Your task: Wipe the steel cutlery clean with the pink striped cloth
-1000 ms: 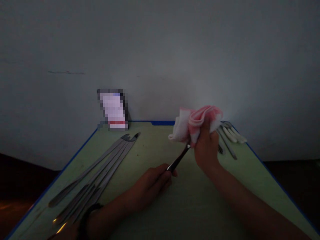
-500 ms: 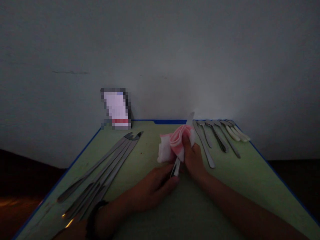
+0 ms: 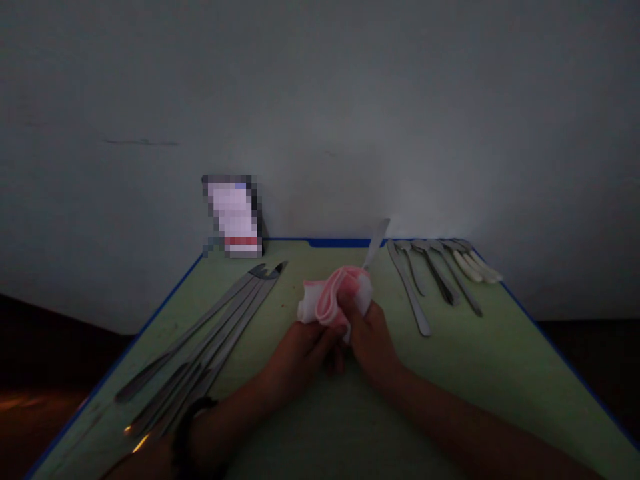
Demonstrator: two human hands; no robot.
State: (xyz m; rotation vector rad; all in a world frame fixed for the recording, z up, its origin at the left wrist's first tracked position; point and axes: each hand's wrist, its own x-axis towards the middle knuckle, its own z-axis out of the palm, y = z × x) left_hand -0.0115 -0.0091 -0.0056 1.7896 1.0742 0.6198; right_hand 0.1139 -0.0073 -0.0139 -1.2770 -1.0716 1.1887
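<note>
Hands (image 3: 333, 347) closed around cloth and knife
The pink-white cloth (image 3: 343, 297) wraps the knife (image 3: 377, 243); its blade is coming out above.

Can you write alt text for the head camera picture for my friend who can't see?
The left hand and right hand hold a pink-white cloth around a knife, blade poking out, over a green table. Long cutlery lies left, spoons right, a blurred screen behind.
</note>
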